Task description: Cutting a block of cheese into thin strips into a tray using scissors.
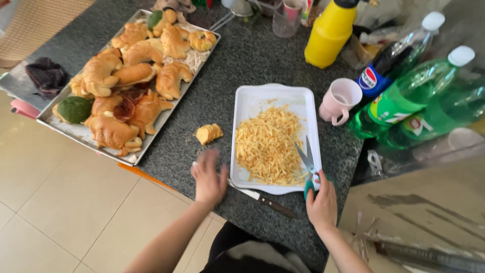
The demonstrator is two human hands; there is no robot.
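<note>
Scissors [308, 162] with teal handles lie in the grip of the right hand [322, 205], whose fingers are closed around the handles at the near right corner of the white tray [252, 101]; the blades are parted a little and point away from the person and slightly left, the long axis running from the near edge of the desk [242, 60] toward its far side, over the heap of yellow shreds [265, 146] that fills the tray's near half. The left hand [208, 179] is blurred, its fingers spread and holding nothing, hovering over the near edge of the desk just left of the tray. One knife [262, 198] with a dark handle lies between the two hands, along the tray's near edge, its blade end toward the left hand. One small piece of bread [208, 133] sits alone on the desk left of the tray. One metal baking sheet [81, 132] at the left end holds many golden buns and two green ones. One pink mug [339, 99] stands right of the tray; beyond it are one yellow bottle [329, 33], two green bottles [404, 98] and one dark bottle [389, 60].
</note>
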